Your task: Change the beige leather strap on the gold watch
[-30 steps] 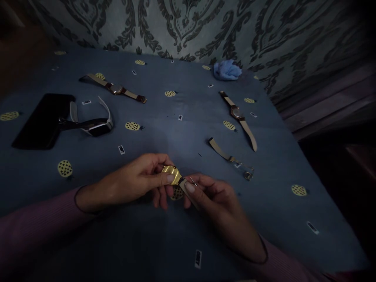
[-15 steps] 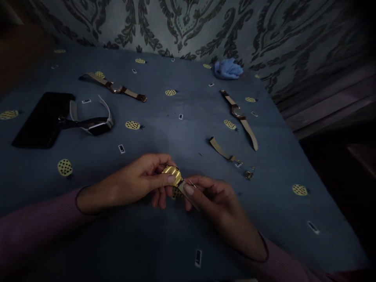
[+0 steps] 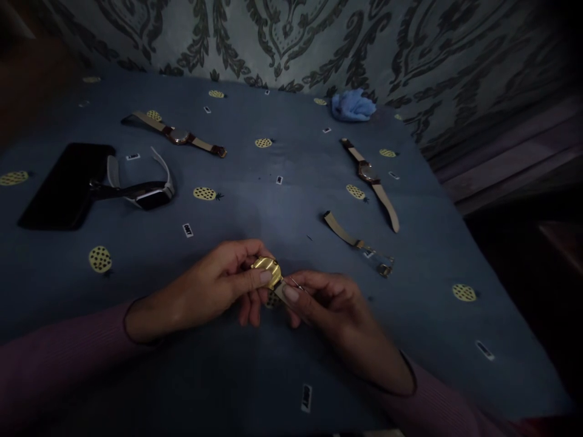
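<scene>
Low in the middle of the head view, my left hand pinches a gold watch case, its thumb across the shiny metal. A pale strap meets the lower right edge of the case, and my right hand grips it between thumb and fingers. A thin metal pin or tool tip shows by the right forefinger; its kind is too small to make out. To the right lies a detached strap piece with a metal clasp.
A brown-strapped watch lies at back left, another watch at right. A black phone and a smartwatch sit at left. A crumpled blue cloth rests near the wall. The blue tablecloth has pineapple prints.
Both hands keep hold of the watch almost in place. My left forearm has shifted slightly right, and my right fingers sit a little closer to the case.
</scene>
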